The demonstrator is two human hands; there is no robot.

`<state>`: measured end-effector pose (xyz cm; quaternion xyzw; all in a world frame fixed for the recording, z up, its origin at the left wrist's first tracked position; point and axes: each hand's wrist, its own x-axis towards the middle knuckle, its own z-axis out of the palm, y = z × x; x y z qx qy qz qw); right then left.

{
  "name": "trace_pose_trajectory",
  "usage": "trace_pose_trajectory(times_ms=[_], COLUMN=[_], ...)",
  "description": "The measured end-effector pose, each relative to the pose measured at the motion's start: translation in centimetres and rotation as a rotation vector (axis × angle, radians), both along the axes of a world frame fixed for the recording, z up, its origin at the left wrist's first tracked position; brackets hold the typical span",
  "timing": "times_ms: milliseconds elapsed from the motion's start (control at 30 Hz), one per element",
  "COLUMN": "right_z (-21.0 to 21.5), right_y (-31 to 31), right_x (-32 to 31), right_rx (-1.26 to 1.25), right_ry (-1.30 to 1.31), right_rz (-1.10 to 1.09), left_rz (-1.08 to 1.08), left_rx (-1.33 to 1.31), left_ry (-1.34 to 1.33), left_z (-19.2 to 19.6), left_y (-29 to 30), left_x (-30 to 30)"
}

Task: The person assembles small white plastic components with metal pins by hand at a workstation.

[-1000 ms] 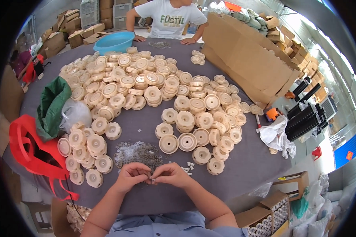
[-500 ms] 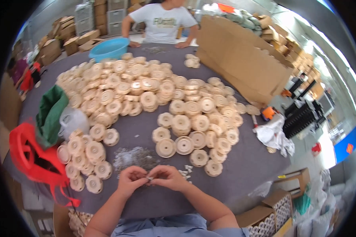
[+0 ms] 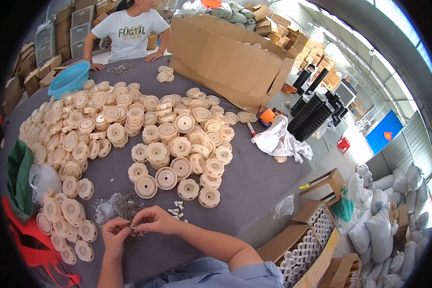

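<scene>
Both hands are staying together at the near table (image 3: 254,182) edge: left hand (image 3: 114,235) and right hand (image 3: 151,220) are pinching a small part (image 3: 131,227) between fingertips, as before. Just beyond them are lying a pile of small metal washers (image 3: 115,207) and white clips (image 3: 176,210). Cream discs (image 3: 144,139) are lying farther out. View is shifting slightly.

My left hand (image 3: 114,235) and right hand (image 3: 151,221) meet fingertip to fingertip near me, both pinched closed, while my bare left forearm rises straight and my right forearm angles in from the sleeve.
</scene>
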<state>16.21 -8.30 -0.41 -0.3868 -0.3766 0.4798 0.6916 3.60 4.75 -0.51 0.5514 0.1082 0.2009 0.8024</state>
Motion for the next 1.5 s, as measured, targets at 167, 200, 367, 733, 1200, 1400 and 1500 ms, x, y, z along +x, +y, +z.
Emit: trace_pose_trajectory(times_ms=[167,200,367,733,1200,1400,1500], right_z=[0.0,0.0,0.0,0.7,0.8,0.7,0.5], right_y=[-0.3,-0.4,0.1,-1.1,-1.6,-1.4,-1.2], right_x=[0.0,-0.1,-0.3,4.2,3.5,3.4,3.4], right_rx=[0.008,0.007,0.013,0.099,0.104,0.135,0.122], right_ry=[0.031,0.042,0.072,0.295,0.294,0.274,0.245], right_rz=[0.017,0.025,0.09,-0.739,-0.785,-0.706,-0.725], left_rz=[-0.025,-0.033,0.014,0.132,-0.058,-0.089,0.057], left_rx=[0.001,0.007,0.031,0.659,1.588,1.619,1.644], left_ry=[0.011,0.018,0.024,-0.02,0.426,0.468,0.398], left_z=[0.1,-0.1,-0.1,3.3,2.1,2.5,3.7], left_y=[-0.2,-0.2,-0.1,-0.5,-1.2,-1.5,-1.9], left_x=[-0.1,-0.2,-1.1,1.2,12.0,12.3,11.5])
